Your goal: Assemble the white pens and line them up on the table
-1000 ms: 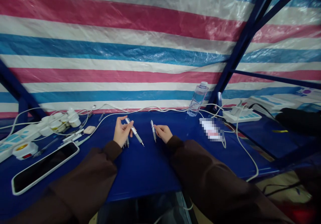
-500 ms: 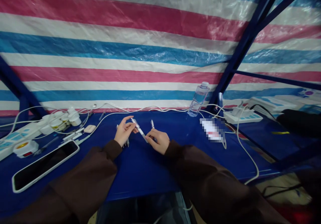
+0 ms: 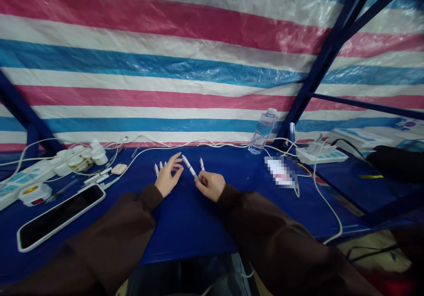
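A white pen (image 3: 189,167) slants up and to the left from my right hand (image 3: 211,185), whose fingers are closed on its lower end. My left hand (image 3: 168,175) is open beside the pen's upper end, its fingers apart and holding nothing. Behind my right hand another white pen (image 3: 202,164) lies on the blue table (image 3: 192,229), its lower part hidden. Several white pens (image 3: 157,169) lie side by side at the left, partly covered by my left hand.
A phone (image 3: 61,216), an earphone case (image 3: 119,168) and a power strip (image 3: 29,179) with plugs and cables lie at the left. A water bottle (image 3: 263,131), a blurred-out item (image 3: 281,171) and another power strip (image 3: 321,153) are at the right. Cables run along the back.
My left hand has let go of the pen and opened. The pen stays in my right hand and now shows more of its length. More of the pens at the left are visible.
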The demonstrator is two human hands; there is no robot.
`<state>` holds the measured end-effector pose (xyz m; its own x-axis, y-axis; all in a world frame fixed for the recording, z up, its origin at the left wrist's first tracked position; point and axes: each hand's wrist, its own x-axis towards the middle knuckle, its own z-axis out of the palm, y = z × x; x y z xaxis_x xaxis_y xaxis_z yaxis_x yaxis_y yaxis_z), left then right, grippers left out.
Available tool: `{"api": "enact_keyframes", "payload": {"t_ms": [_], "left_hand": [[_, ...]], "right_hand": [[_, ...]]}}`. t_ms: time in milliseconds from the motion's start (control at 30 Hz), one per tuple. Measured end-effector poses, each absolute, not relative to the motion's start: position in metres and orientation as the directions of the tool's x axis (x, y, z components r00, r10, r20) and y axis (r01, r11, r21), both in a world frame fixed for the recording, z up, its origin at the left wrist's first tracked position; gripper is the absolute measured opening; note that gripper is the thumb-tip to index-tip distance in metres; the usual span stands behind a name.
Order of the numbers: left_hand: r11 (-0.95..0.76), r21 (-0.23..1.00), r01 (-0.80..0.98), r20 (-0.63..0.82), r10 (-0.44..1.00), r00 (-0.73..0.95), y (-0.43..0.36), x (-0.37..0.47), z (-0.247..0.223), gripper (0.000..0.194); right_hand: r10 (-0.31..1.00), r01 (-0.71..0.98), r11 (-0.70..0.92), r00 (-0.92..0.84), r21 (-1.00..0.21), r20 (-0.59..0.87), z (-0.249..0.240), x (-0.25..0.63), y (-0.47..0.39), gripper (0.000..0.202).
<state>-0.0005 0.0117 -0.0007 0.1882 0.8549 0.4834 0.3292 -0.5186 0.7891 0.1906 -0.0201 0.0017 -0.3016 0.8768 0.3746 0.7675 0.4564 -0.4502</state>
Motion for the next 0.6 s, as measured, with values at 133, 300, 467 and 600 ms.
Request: {"api": "enact_keyframes", "payload": {"t_ms": [133, 300, 467, 600], "left_hand": [[-0.679, 0.523, 0.515, 0.549, 0.731, 0.405, 0.006, 0.000, 0.000, 0.033], [-0.725, 0.372, 0.581, 0.390, 0.689, 0.610, 0.000, 0.003, 0.002, 0.040], [-0.762, 0.298, 0.575, 0.308, 0.647, 0.698, -0.002, 0.007, -0.001, 0.051], [-0.773, 0.281, 0.568, 0.284, 0.633, 0.720, -0.001, 0.008, -0.005, 0.058]], "right_hand": [[0.912, 0.854, 0.328, -0.174, -0.404, 0.373, -0.001, 0.192, -0.016, 0.022], [0.945, 0.930, 0.226, -0.137, -0.289, 0.297, -0.005, 0.193, -0.012, 0.019], [0.956, 0.952, 0.216, -0.161, -0.216, 0.246, -0.002, 0.190, -0.014, 0.017], [0.958, 0.940, 0.219, -0.156, -0.261, 0.241, 0.002, 0.190, -0.016, 0.020]]}}
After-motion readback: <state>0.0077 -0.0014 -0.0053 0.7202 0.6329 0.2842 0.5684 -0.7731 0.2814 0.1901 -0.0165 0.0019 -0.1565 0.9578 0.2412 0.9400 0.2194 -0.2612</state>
